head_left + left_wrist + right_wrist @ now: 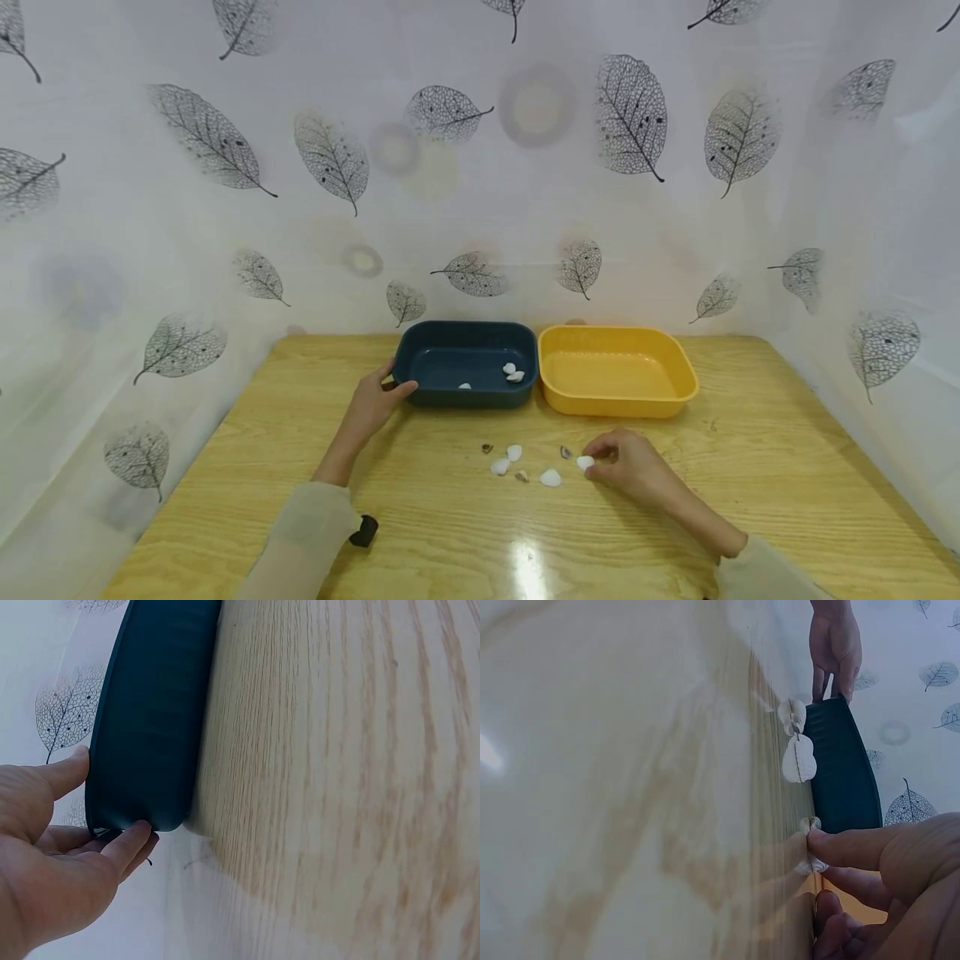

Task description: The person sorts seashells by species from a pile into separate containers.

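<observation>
Wood table [442, 533] | left hand [375, 398] spread, gripping navy bin [468, 399] | right hand [633, 468] pinching white shell [585, 462]

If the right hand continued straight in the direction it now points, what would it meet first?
Probably the small dark piece just beyond the white shell that the right hand pinches, though depth is unclear.
</observation>
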`<state>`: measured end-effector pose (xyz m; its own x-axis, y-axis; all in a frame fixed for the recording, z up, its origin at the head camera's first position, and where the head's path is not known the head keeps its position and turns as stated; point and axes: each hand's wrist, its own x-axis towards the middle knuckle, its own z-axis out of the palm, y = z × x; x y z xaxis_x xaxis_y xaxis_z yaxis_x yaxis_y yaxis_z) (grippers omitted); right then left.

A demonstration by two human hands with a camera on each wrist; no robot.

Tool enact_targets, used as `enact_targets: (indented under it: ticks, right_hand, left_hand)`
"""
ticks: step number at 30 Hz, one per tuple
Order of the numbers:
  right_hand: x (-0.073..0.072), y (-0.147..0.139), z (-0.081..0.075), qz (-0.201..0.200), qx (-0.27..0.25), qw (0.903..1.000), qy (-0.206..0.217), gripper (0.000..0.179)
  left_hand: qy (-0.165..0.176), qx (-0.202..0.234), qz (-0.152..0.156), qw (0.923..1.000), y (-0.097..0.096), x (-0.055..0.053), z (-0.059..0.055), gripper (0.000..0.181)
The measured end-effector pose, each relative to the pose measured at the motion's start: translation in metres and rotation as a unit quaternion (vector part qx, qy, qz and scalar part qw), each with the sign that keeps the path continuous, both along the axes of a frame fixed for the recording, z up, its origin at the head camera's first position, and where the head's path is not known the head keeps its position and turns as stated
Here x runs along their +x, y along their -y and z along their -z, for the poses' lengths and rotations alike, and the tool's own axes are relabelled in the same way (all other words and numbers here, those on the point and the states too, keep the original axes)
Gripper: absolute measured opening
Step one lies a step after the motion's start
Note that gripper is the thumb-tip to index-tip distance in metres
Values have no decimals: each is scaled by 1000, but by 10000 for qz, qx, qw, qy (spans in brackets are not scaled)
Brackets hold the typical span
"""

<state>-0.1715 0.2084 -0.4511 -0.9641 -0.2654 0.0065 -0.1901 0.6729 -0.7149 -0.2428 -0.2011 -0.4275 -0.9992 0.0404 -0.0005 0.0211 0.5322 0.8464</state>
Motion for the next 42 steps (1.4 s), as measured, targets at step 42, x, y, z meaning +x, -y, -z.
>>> enact_targets:
  ticks: [42]
  right_hand:
    - [-4, -12, -13, -635, -670, 9941, 566, 25]
  left_hand:
    - [74, 74, 28, 9999, 1, 0, 1, 77]
